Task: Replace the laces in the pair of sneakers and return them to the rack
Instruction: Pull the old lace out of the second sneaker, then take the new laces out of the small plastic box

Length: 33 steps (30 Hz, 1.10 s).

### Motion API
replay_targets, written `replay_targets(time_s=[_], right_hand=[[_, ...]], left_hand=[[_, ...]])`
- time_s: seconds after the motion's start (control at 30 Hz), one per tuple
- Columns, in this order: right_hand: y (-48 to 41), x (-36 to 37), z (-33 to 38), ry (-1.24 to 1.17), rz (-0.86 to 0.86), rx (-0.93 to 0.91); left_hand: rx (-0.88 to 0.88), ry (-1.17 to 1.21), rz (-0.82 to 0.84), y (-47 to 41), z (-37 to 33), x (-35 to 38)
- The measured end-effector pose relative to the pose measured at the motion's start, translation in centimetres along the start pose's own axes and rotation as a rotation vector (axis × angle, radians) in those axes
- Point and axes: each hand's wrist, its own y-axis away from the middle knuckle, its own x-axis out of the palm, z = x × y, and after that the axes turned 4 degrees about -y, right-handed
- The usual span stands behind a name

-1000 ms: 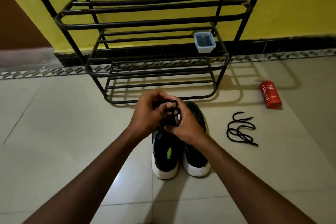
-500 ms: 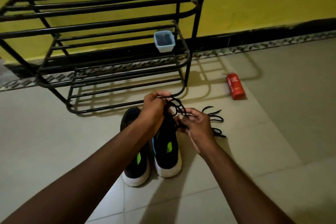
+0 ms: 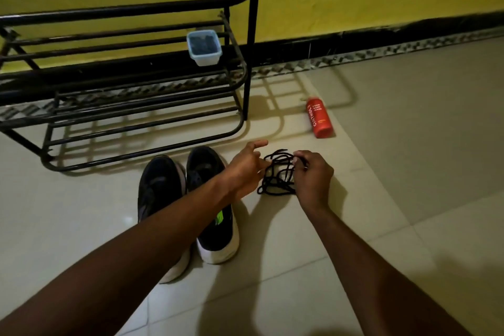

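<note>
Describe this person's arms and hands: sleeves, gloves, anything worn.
Nothing is worn that shows. The left arm and right arm have no sleeve up to the frame's edge. The left hand and right hand have no gloves, and no watch, bracelet or ring is visible.

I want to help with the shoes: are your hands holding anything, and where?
The right hand pinches the tangled black shoelaces at the bundle's far right edge. The left hand is open, holding nothing.
</note>
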Motion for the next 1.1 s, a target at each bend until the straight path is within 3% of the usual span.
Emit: replay_targets(time_s=[0.1, 0.2, 0.4, 0.6, 0.83, 1.1], right_hand=[[-0.2, -0.1, -0.5, 0.161, 0.222, -0.094], [0.0, -0.1, -0.9, 0.26, 0.363, -0.152], [0.7, -0.3, -1.0, 0.309, 0.33, -0.202], [1.1, -0.2, 2.3, -0.017, 0.214, -0.159], [-1.3, 1.3, 9.9, -0.228, 0.267, -0.19], [-6.2, 4.1, 17.9, -0.149, 0.279, -0.352]], left_hand=[[0.073, -0.323, 0.028, -0.1, -0.2, -0.1], [0.092, -0.417, 0.071, 0.0, -0.2, 0.1], [0.179, -0.647, -0.051, -0.2, 1.1, -1.0], [0.386, -0.624, -0.201, 2.1, 0.6, -3.0], [0.604, -0.565, -0.363, 5.9, -5.0, -5.6], [0.708, -0.691, -0.495, 6.1, -12.4, -10.0]])
